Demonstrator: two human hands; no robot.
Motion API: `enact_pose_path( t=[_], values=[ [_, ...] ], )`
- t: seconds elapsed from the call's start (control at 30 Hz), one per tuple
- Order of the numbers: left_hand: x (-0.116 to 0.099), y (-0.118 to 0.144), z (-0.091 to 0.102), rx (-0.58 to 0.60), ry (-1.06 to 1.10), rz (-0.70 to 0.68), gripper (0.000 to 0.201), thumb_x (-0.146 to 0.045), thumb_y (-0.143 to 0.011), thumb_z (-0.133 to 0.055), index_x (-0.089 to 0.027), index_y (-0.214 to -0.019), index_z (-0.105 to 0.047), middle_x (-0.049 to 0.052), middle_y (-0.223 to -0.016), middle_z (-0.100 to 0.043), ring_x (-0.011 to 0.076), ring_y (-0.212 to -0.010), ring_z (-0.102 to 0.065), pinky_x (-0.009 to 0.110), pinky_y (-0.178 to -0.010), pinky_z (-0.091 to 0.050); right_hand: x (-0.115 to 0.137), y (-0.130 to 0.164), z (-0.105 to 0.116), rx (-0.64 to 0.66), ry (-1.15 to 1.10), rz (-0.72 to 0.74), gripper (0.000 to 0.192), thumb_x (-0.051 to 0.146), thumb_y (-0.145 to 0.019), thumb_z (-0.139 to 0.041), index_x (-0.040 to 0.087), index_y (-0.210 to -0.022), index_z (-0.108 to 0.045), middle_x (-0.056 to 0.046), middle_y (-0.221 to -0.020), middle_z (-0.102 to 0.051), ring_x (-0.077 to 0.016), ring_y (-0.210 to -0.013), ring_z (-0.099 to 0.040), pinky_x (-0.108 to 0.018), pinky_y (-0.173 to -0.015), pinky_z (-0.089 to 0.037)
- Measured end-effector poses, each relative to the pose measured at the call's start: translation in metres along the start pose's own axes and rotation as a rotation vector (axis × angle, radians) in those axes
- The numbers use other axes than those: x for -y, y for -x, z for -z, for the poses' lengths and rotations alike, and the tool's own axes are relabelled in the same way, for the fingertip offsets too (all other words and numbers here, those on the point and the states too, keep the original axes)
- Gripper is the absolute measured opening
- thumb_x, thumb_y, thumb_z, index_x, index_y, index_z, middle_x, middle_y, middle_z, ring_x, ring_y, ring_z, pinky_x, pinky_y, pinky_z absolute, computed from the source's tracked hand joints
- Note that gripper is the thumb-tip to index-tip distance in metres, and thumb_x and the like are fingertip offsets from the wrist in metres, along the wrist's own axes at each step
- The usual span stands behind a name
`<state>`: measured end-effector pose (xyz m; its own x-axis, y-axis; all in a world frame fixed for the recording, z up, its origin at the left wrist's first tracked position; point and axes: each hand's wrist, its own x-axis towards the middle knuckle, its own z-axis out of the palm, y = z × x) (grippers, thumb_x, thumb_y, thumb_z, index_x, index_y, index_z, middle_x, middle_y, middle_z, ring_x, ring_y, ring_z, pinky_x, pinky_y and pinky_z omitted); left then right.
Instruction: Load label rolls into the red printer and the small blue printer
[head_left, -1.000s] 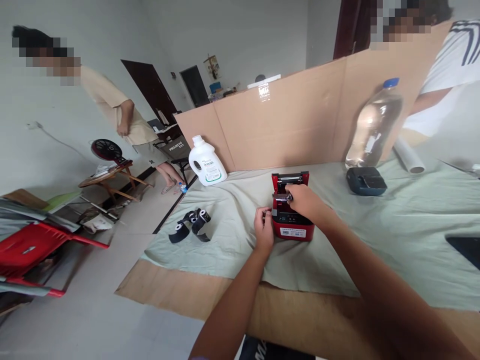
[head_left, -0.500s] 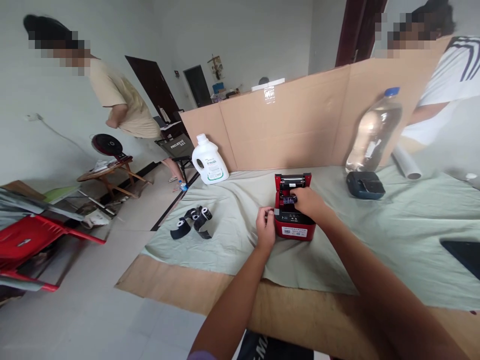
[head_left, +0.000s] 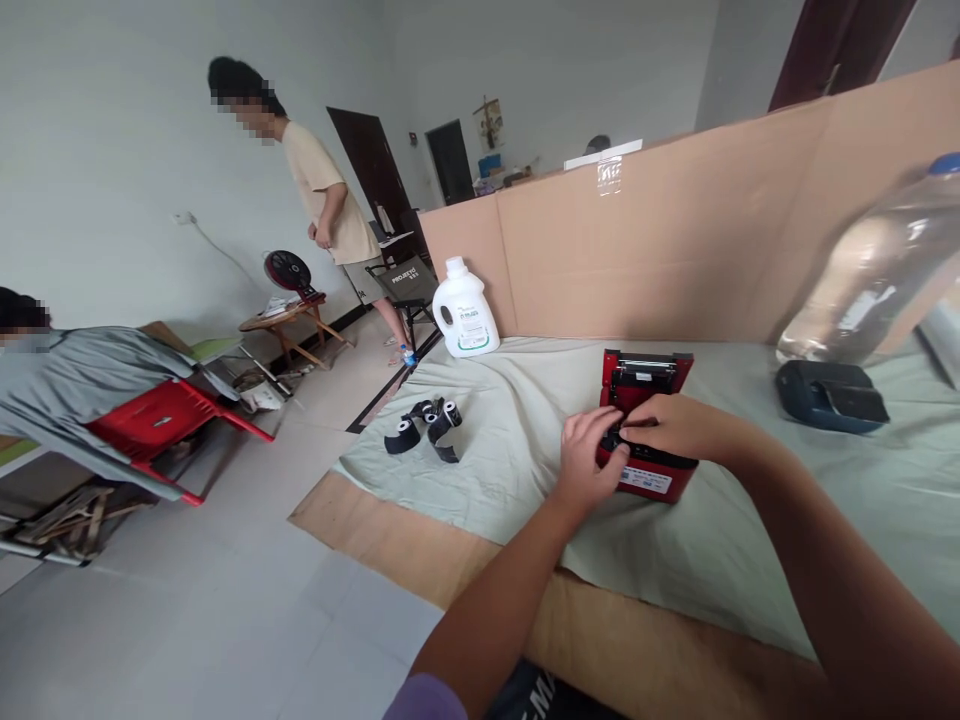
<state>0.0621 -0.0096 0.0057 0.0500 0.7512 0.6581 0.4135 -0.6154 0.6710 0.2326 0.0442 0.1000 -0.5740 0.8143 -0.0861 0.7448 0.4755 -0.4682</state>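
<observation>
A small red-and-black printer (head_left: 660, 482) stands on the green cloth with its lid raised at the back, a roller bar showing inside the lid. My left hand (head_left: 590, 458) is curled over the printer's left side, fingertips at the open compartment and thumb at the front. Reaching in from the right, my right hand (head_left: 664, 425) has its fingers pinched together inside the compartment. Between the two hands a bit of a small black roll (head_left: 614, 438) shows; my fingers cover most of it. Several black rolls (head_left: 442, 430), partly unwound, lie on the cloth to the left.
A white detergent jug (head_left: 466, 315) stands before a cardboard panel (head_left: 645, 250). Right of the printer are a dark blue device (head_left: 832, 395) and a large clear bottle (head_left: 862, 275). One person (head_left: 330, 190) stands at the back left; another (head_left: 82, 390) bends by a red chair (head_left: 161, 425).
My view has swung left, so things appear further right. My left hand has moved from the printer's side up to its compartment. The right hand remains there, now hiding most of the roll.
</observation>
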Motion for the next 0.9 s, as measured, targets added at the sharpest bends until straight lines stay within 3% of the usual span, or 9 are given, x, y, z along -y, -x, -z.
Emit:
enact_pose_path(
  t=[0.1, 0.13, 0.2, 0.27, 0.33, 0.47, 0.6, 0.77, 0.9],
  values=[
    [-0.007, 0.001, 0.0, 0.072, -0.119, -0.05, 0.031, -0.033, -0.093, -0.057, -0.026, -0.121, -0.068, 0.004, -0.125, -0.07, 0.026, -0.122, -0.054, 0.043, -0.107, -0.041, 0.005, 0.009, 0.007, -0.095, 0.051, -0.097, 0.038, 0.04, -0.09, -0.053, 0.023, -0.06, -0.068, -0.005, -0.065, -0.07, -0.0219, -0.062, -0.063, -0.034, -0.06, -0.043],
    [-0.008, 0.001, 0.0, 0.063, -0.154, -0.056, 0.028, -0.033, -0.093, -0.056, -0.026, -0.116, -0.071, 0.003, -0.122, -0.071, 0.0252, -0.12, -0.055, 0.042, -0.106, -0.041, 0.004, 0.01, 0.01, -0.215, 0.074, -0.144, 0.037, 0.042, -0.09, -0.053, 0.022, -0.062, -0.068, -0.006, -0.065, -0.07, -0.0226, -0.062, -0.062, -0.035, -0.062, -0.043],
    [-0.008, 0.002, -0.002, 0.037, -0.214, -0.078, 0.024, -0.033, -0.093, -0.057, -0.025, -0.108, -0.074, 0.002, -0.117, -0.073, 0.0239, -0.119, -0.055, 0.041, -0.106, -0.041, -0.001, 0.009, 0.015, -0.579, 0.107, -0.226, 0.03, 0.042, -0.089, -0.055, 0.021, -0.077, -0.073, -0.008, -0.072, -0.071, -0.0261, -0.069, -0.064, -0.039, -0.071, -0.047],
    [-0.006, 0.003, -0.003, 0.02, -0.258, -0.109, 0.023, -0.033, -0.093, -0.057, -0.026, -0.106, -0.075, 0.002, -0.114, -0.074, 0.0234, -0.119, -0.055, 0.041, -0.107, -0.041, -0.01, 0.003, 0.017, -0.914, 0.112, -0.222, 0.029, 0.041, -0.088, -0.056, 0.019, -0.095, -0.074, -0.011, -0.085, -0.073, -0.0312, -0.085, -0.066, -0.047, -0.086, -0.047],
    [-0.005, 0.005, -0.003, 0.006, -0.288, -0.141, 0.023, -0.033, -0.093, -0.058, -0.026, -0.105, -0.075, 0.003, -0.112, -0.074, 0.0234, -0.118, -0.054, 0.041, -0.106, -0.04, -0.021, -0.005, 0.015, -1.047, 0.044, -0.157, 0.031, 0.041, -0.088, -0.056, 0.019, -0.1, -0.072, -0.013, -0.094, -0.073, -0.0332, -0.096, -0.066, -0.05, -0.095, -0.045],
    [-0.003, 0.008, -0.003, -0.08, -0.311, -0.208, 0.022, -0.031, -0.089, -0.06, -0.026, -0.102, -0.077, 0.008, -0.106, -0.067, 0.0221, -0.104, -0.057, 0.039, -0.095, -0.043, -0.042, -0.019, 0.008, -1.029, -0.289, -0.154, 0.029, 0.046, -0.086, -0.056, 0.021, -0.084, -0.071, -0.008, -0.083, -0.072, -0.0276, -0.087, -0.067, -0.042, -0.086, -0.051],
    [-0.003, 0.009, -0.003, -0.119, -0.3, -0.25, 0.022, -0.029, -0.088, -0.061, -0.025, -0.101, -0.078, 0.008, -0.102, -0.06, 0.0209, -0.098, -0.056, 0.038, -0.089, -0.043, -0.058, -0.016, -0.009, -1.024, -0.662, -0.188, 0.032, 0.045, -0.074, -0.07, 0.022, -0.095, -0.068, -0.002, -0.076, -0.067, -0.0221, -0.075, -0.065, -0.037, -0.074, -0.053],
    [-0.004, 0.009, -0.004, -0.104, -0.3, -0.256, 0.021, -0.028, -0.088, -0.06, -0.025, -0.099, -0.078, 0.009, -0.107, -0.06, 0.0213, -0.101, -0.056, 0.038, -0.091, -0.043, -0.07, 0.007, -0.053, -0.84, -0.997, -0.232, 0.066, 0.041, -0.064, -0.08, 0.029, -0.126, -0.06, -0.006, -0.123, -0.065, -0.0261, -0.106, -0.065, -0.04, -0.088, -0.056],
    [-0.005, 0.01, -0.006, -0.094, -0.288, -0.288, 0.021, -0.027, -0.089, -0.06, -0.025, -0.099, -0.078, 0.009, -0.109, -0.061, 0.0212, -0.102, -0.057, 0.038, -0.092, -0.044, -0.07, 0.016, -0.078, -0.682, -1.218, -0.137, 0.06, 0.045, -0.074, -0.074, 0.035, -0.131, -0.058, -0.001, -0.14, -0.061, -0.028, -0.131, -0.055, -0.043, -0.109, -0.047]
  ],
)
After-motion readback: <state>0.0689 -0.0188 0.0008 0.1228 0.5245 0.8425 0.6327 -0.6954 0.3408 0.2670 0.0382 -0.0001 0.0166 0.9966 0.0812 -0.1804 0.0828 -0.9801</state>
